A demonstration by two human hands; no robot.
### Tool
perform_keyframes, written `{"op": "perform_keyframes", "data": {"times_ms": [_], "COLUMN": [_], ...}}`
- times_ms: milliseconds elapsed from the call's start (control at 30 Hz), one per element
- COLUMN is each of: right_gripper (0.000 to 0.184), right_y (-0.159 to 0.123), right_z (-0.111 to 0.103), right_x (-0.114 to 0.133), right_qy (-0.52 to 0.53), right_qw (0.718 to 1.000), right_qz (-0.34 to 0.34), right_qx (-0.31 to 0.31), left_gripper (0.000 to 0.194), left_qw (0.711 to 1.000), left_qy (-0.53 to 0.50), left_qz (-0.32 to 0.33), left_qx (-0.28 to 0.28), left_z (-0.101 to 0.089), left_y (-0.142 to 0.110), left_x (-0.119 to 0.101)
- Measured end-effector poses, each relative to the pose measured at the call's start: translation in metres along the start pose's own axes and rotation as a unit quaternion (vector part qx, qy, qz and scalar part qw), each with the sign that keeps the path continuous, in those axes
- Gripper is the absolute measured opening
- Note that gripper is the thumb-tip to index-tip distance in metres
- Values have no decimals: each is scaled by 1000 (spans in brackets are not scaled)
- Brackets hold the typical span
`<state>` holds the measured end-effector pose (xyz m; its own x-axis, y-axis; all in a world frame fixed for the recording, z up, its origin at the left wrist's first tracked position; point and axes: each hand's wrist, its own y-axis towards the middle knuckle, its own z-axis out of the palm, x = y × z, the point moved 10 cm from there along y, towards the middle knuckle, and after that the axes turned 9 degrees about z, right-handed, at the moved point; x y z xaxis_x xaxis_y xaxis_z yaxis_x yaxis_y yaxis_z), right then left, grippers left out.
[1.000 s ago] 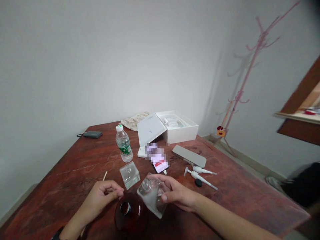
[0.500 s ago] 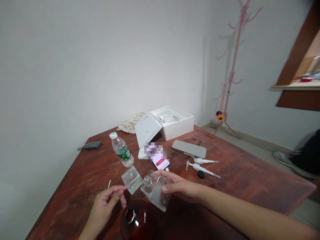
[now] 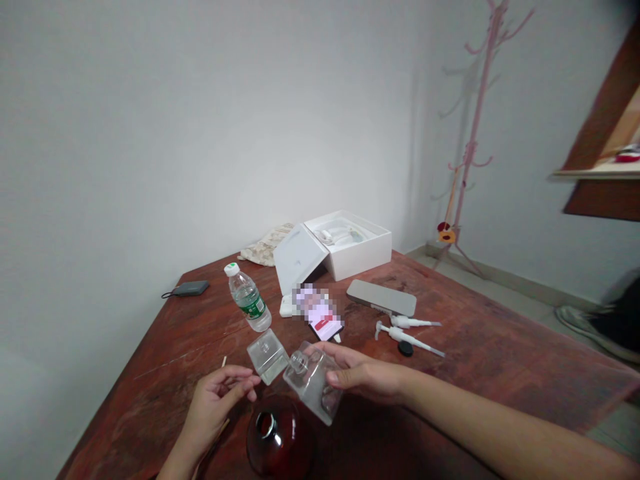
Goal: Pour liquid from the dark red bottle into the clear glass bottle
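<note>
My right hand (image 3: 363, 373) is closed around a clear square bottle (image 3: 311, 390), thumb on its near side. That bottle is tilted, with its uncapped neck toward the upper left. A second clear square bottle (image 3: 269, 357) stands just left of it on the table. My left hand (image 3: 215, 397) hovers beside this second bottle, its fingers loosely curled and slightly apart, with nothing visible in them. Below and between both hands stands a dark brown round bottle (image 3: 280, 443) with an open mouth. A thin pale stick (image 3: 225, 361) shows partly behind my left hand.
On the wooden table (image 3: 165, 380) stand a water bottle (image 3: 249, 299) and an opened white box (image 3: 357, 250). A phone (image 3: 327, 323), a grey case (image 3: 381, 298), white pump heads (image 3: 413, 333), a black cap (image 3: 405, 348) and a dark power bank (image 3: 187, 289) lie about.
My left fingers have curled in slightly and drawn back from the standing clear bottle. My right hand still holds its bottle at much the same tilt. The view has shifted a little.
</note>
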<state>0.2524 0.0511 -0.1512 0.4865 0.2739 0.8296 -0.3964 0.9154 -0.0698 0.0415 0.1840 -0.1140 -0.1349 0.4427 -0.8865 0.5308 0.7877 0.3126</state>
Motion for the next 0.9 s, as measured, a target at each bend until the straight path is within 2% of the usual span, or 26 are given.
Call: {"op": "perform_keyframes", "data": {"times_ms": [333,533,900], "right_gripper": [60,60,60], "right_y": [0,2,2], "right_z": [0,-1,-4], "right_x": [1,-1,-1], "right_qy": [-17,-23,-24], "right_qw": [1000,1000,1000], "right_qz": [4,6,6], "right_qx": [1,-4,-12], "left_gripper": [48,52,51], "left_qw": [1000,1000,989], "left_qy": [-11,-17,-51], "left_qz": [1,14,30], "left_qx": [-6,-16,-137], "left_z": [1,4,-32], "left_y": [-4,-4,1], "left_x": [-3,1,15]}}
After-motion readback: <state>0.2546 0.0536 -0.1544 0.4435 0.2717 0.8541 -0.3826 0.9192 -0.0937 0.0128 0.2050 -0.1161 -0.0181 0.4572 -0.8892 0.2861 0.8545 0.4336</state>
